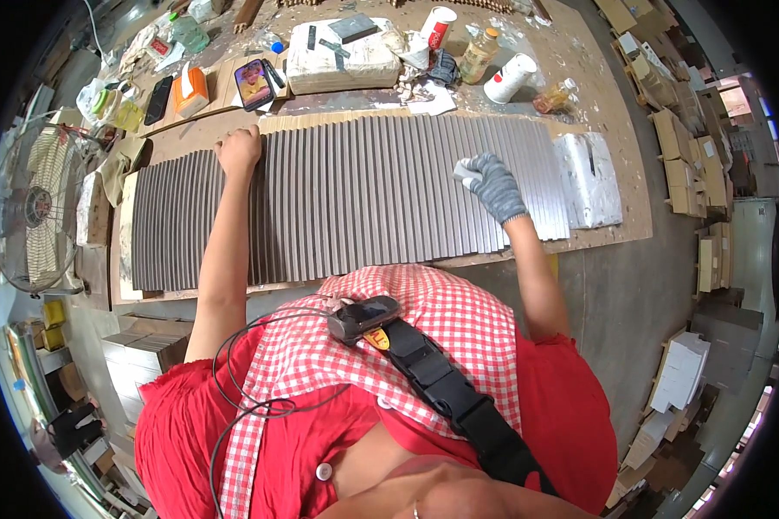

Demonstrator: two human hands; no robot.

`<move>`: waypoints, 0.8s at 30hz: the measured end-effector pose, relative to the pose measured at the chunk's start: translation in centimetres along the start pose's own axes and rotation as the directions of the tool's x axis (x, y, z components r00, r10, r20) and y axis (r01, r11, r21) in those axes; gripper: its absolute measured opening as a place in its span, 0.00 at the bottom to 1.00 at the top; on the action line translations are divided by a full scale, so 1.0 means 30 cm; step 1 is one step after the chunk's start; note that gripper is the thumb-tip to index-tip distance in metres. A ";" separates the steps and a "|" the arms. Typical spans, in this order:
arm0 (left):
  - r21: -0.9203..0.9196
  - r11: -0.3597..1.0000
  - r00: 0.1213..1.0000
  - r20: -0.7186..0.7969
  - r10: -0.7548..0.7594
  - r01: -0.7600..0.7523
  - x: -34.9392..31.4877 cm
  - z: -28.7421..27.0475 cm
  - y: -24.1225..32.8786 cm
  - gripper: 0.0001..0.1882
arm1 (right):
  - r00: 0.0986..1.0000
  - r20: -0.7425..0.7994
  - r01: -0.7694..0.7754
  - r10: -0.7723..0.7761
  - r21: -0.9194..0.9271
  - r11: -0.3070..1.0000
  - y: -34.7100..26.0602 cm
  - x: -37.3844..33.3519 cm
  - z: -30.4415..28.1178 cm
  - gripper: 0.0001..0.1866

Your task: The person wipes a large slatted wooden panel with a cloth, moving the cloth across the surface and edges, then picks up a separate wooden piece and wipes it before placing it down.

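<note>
Long, narrow grey strips point(346, 195) lie side by side in a wide row across the table in front of me. My left hand point(238, 149) is bare and rests at their far ends, left of the middle, beside a dark gap between two strips. Its fingers are curled, and what they grip, if anything, is hidden. My right hand point(493, 188), in a grey knit glove, is over the right part of the row. Its fingers are closed, with a small whitish patch at their tips that I cannot identify.
A white-smeared block point(587, 180) stands at the row's right end. Along the back are a phone point(254, 85), a tissue pack point(190, 92), a paint-stained block point(333, 65), paper cups point(510, 79) and bottles point(479, 56). A fan point(39, 206) stands at left.
</note>
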State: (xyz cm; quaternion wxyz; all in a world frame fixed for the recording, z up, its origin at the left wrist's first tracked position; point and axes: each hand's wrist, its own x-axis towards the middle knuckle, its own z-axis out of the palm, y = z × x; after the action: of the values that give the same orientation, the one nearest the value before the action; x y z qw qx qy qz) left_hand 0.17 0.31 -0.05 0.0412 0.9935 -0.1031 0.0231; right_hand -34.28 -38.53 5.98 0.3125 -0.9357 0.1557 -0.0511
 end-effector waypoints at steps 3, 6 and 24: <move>0.005 1.000 1.000 -0.028 0.014 -0.013 0.003 0.013 -0.005 0.31 | 0.995 0.039 -0.096 0.094 0.048 0.994 -0.052 -0.144 -0.015 0.14; 0.019 0.999 0.999 -0.022 0.040 -0.040 0.008 0.018 -0.011 0.31 | 0.995 0.046 -0.094 0.093 0.023 0.995 -0.097 -0.283 -0.034 0.15; 0.090 0.991 0.991 -0.072 0.109 -0.102 -0.017 0.004 -0.011 0.26 | 0.992 0.097 -0.080 0.084 -0.050 0.996 -0.144 -0.352 -0.069 0.18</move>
State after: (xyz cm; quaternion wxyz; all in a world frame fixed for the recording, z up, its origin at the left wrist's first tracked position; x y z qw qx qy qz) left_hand -0.26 0.73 -0.23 0.0012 0.9859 -0.1527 0.0677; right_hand -43.53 -33.02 10.24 0.3002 -0.9368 0.1795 0.0117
